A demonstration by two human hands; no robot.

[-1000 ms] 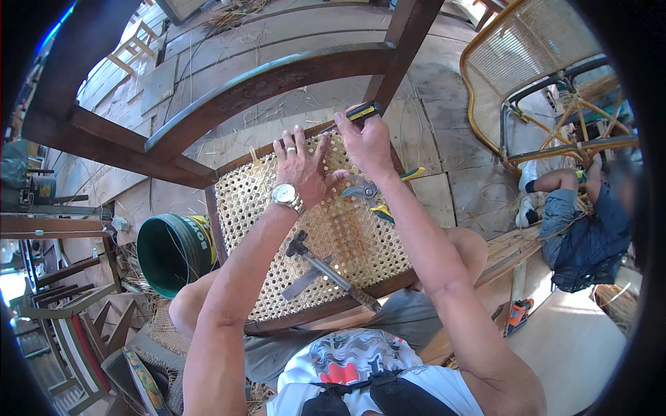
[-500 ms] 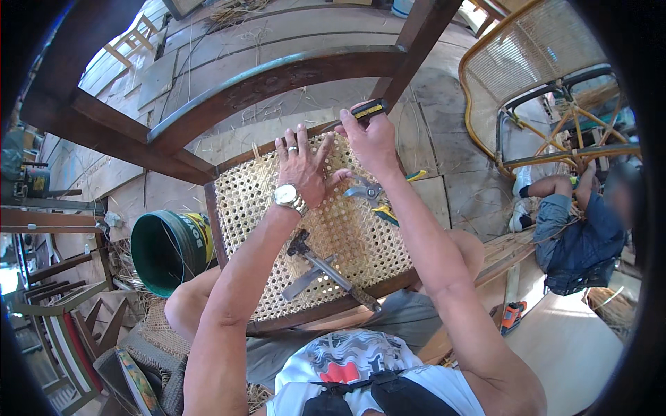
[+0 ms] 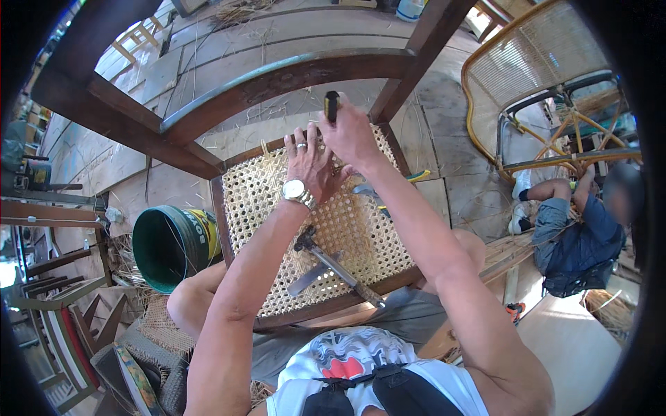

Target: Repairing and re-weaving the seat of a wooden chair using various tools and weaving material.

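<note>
A chair seat of woven cane in a dark wooden frame lies over my lap. My left hand rests flat on its far part, fingers stretched out. Close beside it, my right hand is closed round a black-and-yellow tool handle, held steeply near the far rail. The tool's working end is hidden. On the near part of the weave lies a hammer, crossing a flat metal strip. Shears with yellow-and-black handles lie partly under my right forearm.
The chair's dark back rail arches beyond the seat. At left stands a green bucket. On the right, another person sits by a cane-backed chair. A small orange tool lies past my right elbow. Cane scraps litter the floor.
My right hand has moved left, up against my left hand, and the tool handle has swung from sideways to steep. The chair has shifted slightly right in the view.
</note>
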